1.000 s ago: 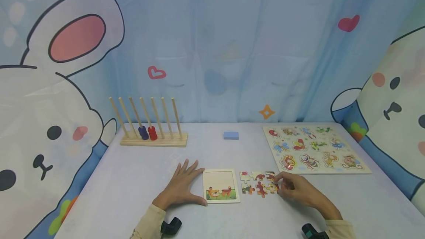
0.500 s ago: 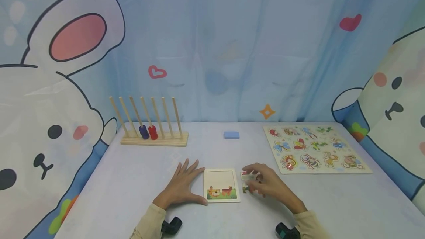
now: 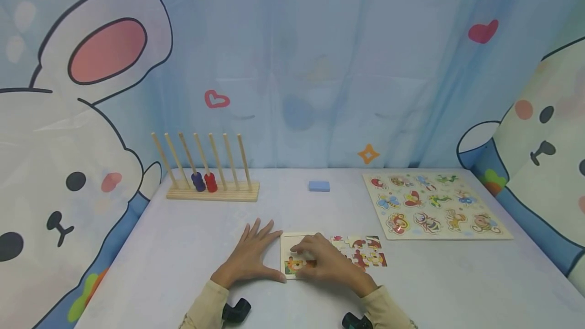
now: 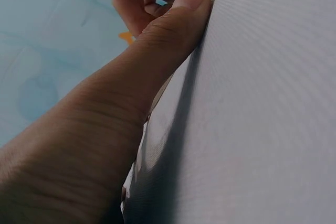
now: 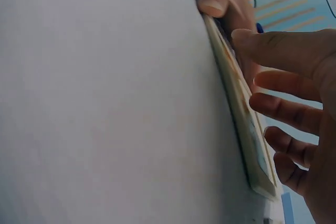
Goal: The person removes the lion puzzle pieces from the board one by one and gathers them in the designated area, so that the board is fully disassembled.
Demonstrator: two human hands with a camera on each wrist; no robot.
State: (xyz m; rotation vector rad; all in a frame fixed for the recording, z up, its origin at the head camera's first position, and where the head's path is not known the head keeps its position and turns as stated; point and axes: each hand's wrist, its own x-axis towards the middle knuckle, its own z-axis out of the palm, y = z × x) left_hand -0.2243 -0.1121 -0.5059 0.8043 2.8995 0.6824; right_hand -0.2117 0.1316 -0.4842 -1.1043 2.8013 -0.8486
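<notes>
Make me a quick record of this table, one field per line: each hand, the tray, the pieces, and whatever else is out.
Left hand: fingers spread, at the tray's left side
Right hand: over the tray, no piece visible in its fingers
Tray: partly hidden by right hand; animal picture showing low down
Pieces: loose, right of tray
Far left: peg rack
Far middle: blue block
Far right: bug board

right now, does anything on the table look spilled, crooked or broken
Nothing stands out: I see no spill or breakage. The puzzle pieces lie loose beside the puzzle tray, but tidily grouped. The right hand hides part of that tray, so that part can't be checked.
</notes>
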